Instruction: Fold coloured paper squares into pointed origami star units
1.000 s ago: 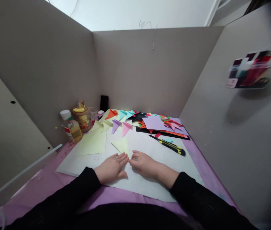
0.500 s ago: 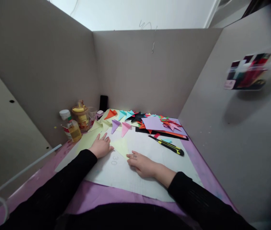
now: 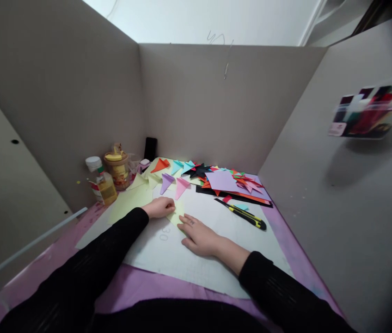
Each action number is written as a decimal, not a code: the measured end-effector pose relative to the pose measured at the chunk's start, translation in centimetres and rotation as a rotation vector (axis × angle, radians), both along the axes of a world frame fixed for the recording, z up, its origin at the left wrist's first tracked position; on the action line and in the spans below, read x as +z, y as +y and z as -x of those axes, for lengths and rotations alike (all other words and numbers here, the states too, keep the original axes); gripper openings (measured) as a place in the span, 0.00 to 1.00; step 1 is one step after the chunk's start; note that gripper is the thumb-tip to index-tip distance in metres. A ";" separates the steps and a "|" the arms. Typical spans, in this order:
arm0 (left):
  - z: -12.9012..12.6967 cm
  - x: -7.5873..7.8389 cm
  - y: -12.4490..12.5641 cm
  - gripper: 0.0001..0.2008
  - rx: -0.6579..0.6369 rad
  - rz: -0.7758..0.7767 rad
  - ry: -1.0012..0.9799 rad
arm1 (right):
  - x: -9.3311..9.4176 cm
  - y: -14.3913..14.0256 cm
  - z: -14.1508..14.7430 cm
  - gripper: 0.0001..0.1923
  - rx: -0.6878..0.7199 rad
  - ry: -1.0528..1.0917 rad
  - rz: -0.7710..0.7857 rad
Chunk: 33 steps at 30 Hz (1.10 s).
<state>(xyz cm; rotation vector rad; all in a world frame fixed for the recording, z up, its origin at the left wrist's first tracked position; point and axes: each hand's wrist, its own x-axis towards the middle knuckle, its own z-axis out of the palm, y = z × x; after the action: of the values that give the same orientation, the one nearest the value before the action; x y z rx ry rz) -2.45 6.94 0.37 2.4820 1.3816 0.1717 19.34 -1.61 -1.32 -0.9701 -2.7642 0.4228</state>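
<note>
A small pale yellow folded paper (image 3: pixel 178 212) lies on the white cutting mat (image 3: pixel 217 259). My left hand (image 3: pixel 161 207) rests on its far left part, fingers curled down onto the paper. Flat on the mat lies my right hand (image 3: pixel 198 235), its fingertips pressing the near edge of the same paper. Both arms wear black sleeves. A larger pale yellow sheet (image 3: pixel 126 203) lies just left of my left hand.
Folded paper triangles (image 3: pixel 173 180) and a pile of coloured sheets (image 3: pixel 232 182) lie at the back. A black-and-yellow utility knife (image 3: pixel 246 215) lies right of my hands. Bottles and jars (image 3: pixel 107 178) stand at the back left. Cardboard walls (image 3: pixel 199 106) enclose the desk.
My left hand went from beside the right hand out to the larger yellow sheet, then came back onto the small folded paper. My right hand slid slightly forward along the paper's edge.
</note>
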 end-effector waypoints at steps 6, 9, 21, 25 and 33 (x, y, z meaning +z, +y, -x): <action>-0.4 0.5 1.1 0.11 -0.009 0.127 0.056 | 0.2 0.1 0.0 0.29 -0.009 -0.046 0.036; -0.6 0.5 1.3 0.11 -0.029 0.133 0.081 | 0.0 0.2 0.0 0.32 -0.001 -0.060 0.044; -0.8 -0.3 1.3 0.13 -0.047 0.027 0.132 | 0.1 0.3 -0.2 0.35 0.046 -0.103 0.061; -0.9 -0.4 1.2 0.12 -0.048 0.011 0.135 | 0.3 0.2 -0.2 0.35 0.046 -0.116 0.076; -1.3 -0.3 0.1 0.12 -0.017 -0.088 0.163 | 0.5 0.1 -0.1 0.35 0.030 -0.136 0.092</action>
<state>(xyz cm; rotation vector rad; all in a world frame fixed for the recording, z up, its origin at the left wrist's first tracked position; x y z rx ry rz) -1.12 7.05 0.09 2.6303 1.4443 0.0276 19.40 -1.47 -0.84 -1.0152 -2.9067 0.5104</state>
